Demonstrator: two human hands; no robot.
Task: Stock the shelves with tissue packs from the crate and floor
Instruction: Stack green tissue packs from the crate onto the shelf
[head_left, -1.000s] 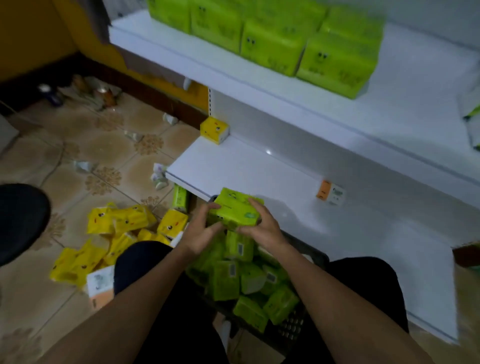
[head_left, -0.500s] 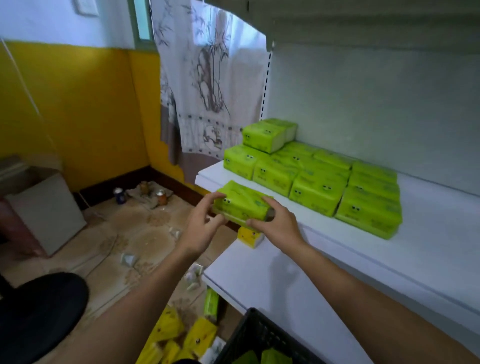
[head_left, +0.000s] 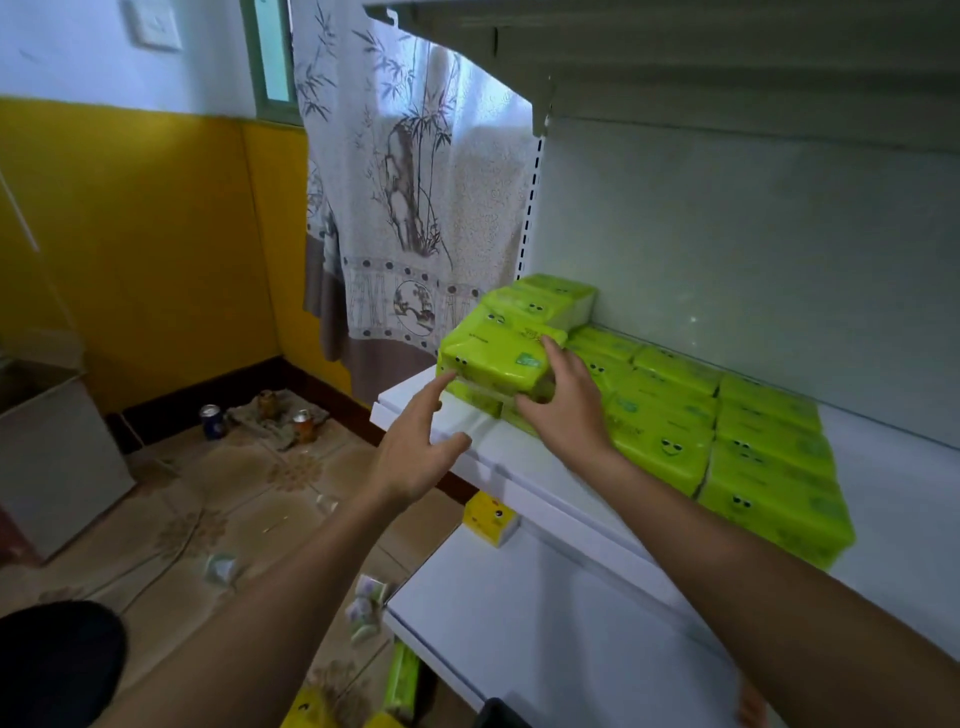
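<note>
A green tissue pack (head_left: 493, 356) lies on top of the front-left stack of green packs (head_left: 737, 447) on the middle white shelf (head_left: 524, 470). My right hand (head_left: 566, 402) holds the pack's right end between thumb and fingers. My left hand (head_left: 418, 449) hovers just off the shelf's front edge with fingers spread, its index fingertip touching the pack's lower left corner. A black crate (head_left: 498, 716) shows only a corner at the bottom edge. Yellow packs (head_left: 311, 712) and a green pack (head_left: 402, 680) lie on the floor below.
A yellow tissue pack (head_left: 488, 517) sits on the lower shelf (head_left: 550, 629). An upper shelf (head_left: 675, 57) overhangs. Drink cans (head_left: 213, 421) and small wrappers (head_left: 221, 569) litter the tiled floor. A grey box (head_left: 57, 457) stands left, a patterned curtain (head_left: 405, 208) behind.
Both hands lifted the green pack from the crate up to the middle shelf and set it on the front-left stack. My left hand has let go and opened.
</note>
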